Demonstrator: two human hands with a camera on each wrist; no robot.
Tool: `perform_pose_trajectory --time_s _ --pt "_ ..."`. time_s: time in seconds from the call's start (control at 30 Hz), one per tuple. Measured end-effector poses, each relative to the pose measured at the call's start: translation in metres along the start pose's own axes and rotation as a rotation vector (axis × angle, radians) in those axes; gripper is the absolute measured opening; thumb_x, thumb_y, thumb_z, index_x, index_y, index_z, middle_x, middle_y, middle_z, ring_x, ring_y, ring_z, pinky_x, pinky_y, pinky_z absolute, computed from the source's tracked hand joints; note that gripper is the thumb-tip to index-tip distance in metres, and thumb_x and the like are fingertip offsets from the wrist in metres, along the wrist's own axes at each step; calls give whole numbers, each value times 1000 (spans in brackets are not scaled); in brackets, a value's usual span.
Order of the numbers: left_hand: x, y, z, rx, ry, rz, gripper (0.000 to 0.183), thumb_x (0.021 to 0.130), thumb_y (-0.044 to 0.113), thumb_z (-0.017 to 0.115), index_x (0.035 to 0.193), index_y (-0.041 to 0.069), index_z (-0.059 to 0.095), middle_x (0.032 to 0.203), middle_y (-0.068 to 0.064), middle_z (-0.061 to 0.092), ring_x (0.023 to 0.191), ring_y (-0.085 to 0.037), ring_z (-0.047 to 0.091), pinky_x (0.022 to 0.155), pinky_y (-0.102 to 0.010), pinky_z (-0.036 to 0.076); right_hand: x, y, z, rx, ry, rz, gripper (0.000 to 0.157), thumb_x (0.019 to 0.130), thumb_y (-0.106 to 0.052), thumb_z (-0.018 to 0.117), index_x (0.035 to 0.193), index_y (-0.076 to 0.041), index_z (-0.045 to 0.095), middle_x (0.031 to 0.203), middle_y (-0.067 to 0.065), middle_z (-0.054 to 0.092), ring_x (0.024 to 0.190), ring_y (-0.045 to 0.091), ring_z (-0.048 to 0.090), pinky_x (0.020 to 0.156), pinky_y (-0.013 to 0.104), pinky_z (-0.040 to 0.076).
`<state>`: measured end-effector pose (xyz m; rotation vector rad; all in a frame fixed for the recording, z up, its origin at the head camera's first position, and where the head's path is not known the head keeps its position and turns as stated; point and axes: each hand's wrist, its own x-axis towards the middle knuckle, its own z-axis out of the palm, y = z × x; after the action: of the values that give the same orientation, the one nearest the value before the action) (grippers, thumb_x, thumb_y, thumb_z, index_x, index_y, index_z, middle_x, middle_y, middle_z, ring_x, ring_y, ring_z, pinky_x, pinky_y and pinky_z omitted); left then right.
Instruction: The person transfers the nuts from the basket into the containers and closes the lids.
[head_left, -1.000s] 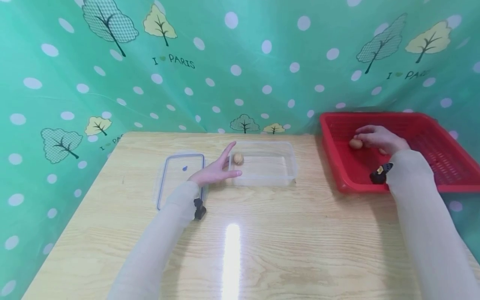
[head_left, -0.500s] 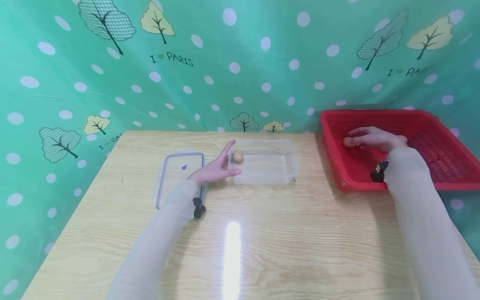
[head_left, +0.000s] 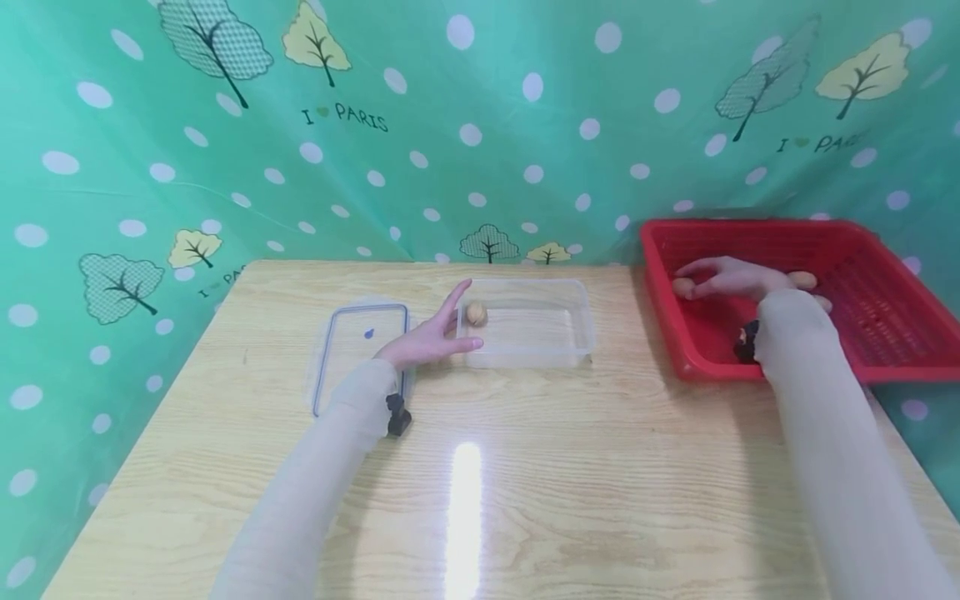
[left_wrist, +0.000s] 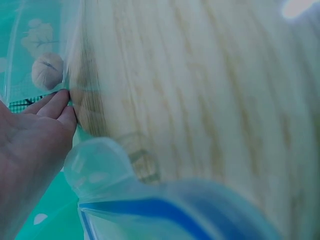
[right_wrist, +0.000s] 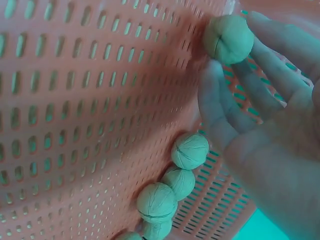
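At the left end of a clear plastic container (head_left: 528, 357) rests my left hand (head_left: 423, 343), thumb and fingers spread straight against its end. One walnut (head_left: 476, 314) lies inside near that hand; the left wrist view shows this walnut (left_wrist: 47, 71) through the clear wall, just beyond the fingertips (left_wrist: 60, 100). Over in the red basket (head_left: 716, 333), my right hand (head_left: 738, 279) holds a walnut (right_wrist: 230, 39) between thumb and fingertips by the left side wall. Several other walnuts (right_wrist: 157, 202) lie along the basket's wall in the right wrist view.
A clear lid with a blue seal (head_left: 362, 354) lies on the wooden table (head_left: 570, 483), left of the container and partly under my left forearm. A green printed curtain (head_left: 420, 100) hangs behind the table. The basket's raised rim (head_left: 731, 372) surrounds my right hand.
My right hand has moved left inside the basket, and the walnut at its fingertips has moved with it toward the left wall. My left hand and the container stay in place.
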<state>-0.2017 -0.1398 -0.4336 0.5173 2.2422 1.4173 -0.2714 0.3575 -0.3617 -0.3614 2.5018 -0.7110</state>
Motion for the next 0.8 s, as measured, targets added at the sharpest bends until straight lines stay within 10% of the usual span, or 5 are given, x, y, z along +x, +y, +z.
perform_pose_trajectory --time_s 0.8 --pt "-2 2 2 -11 3 7 99 92 28 68 150 49 -9 160 -6 -14 143 -39 10 113 -48 21 24 0 8 208 -92 -3 61 85 -14 72 135 3 42 120 15 58 108 32 57 93 45 48"
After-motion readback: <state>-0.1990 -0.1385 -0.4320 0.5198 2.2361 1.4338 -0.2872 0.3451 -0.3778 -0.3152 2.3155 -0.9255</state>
